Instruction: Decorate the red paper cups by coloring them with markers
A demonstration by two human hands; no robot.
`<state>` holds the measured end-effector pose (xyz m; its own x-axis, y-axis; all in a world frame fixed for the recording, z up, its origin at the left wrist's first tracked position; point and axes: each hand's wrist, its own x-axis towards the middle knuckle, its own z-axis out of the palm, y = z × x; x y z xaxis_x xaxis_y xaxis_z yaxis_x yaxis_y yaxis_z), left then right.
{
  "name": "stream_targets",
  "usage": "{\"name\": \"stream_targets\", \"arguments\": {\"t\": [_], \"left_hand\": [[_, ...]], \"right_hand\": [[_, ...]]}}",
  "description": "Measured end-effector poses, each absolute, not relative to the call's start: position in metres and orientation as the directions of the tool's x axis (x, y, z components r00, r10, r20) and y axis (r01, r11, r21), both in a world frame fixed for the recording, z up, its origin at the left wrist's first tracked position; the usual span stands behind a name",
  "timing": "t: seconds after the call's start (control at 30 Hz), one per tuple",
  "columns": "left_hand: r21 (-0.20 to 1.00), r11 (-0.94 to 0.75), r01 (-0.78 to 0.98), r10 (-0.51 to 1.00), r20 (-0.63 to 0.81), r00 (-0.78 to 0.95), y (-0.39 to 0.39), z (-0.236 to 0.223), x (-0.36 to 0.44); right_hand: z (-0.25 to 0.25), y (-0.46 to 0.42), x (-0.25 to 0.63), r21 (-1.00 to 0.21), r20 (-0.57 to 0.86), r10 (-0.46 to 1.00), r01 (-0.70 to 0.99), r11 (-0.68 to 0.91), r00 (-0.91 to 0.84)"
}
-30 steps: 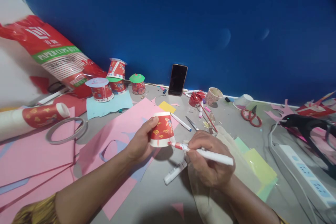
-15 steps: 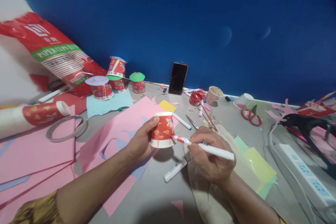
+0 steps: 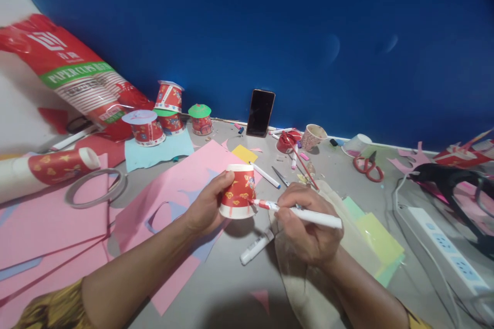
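My left hand (image 3: 206, 204) grips an upside-down red paper cup (image 3: 238, 191) with gold patterns, held just above the grey table. My right hand (image 3: 304, 223) pinches a white marker (image 3: 309, 216) with a red tip, and the tip touches the cup's right side near its rim. A second white marker (image 3: 255, 248) lies on the table just under the hands. Sheets of pink paper (image 3: 170, 200) with cut-out shapes lie below my left hand.
Decorated red cups (image 3: 145, 128) stand at the back left beside a red paper-cup bag (image 3: 73, 79). A phone (image 3: 261, 112) leans on the blue wall. Red scissors (image 3: 366, 167), a tape ring (image 3: 94, 187), a power strip (image 3: 443, 241) and loose pens surround the work area.
The marker tip has moved from below the cup's rim up onto its right side. The cup and both hands have stayed in nearly the same place.
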<state>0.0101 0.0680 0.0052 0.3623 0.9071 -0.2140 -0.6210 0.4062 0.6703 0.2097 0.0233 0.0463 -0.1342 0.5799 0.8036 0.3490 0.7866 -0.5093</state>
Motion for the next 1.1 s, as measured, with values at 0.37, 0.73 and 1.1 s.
{"name": "stream_targets", "arguments": {"t": [0.37,0.73,1.1], "left_hand": [[0.675,0.416,-0.609,0.902,-0.220,0.372,0.0674,0.0027,0.0098],[0.694,0.398,-0.599,0.913,-0.233,0.336,0.0685,0.0034,0.0067],[0.713,0.376,-0.592,0.921,-0.222,0.319,0.0691,0.0023,0.0084]], "right_hand": [[0.0480,0.0228,0.2103,-0.528,0.785,0.594,0.313,0.789,-0.174],[0.0474,0.0222,0.2091,-0.542,0.778,0.605,0.305,0.783,-0.171],[0.0476,0.0209,0.2120,-0.592,0.736,0.650,0.286,0.753,-0.187]]}}
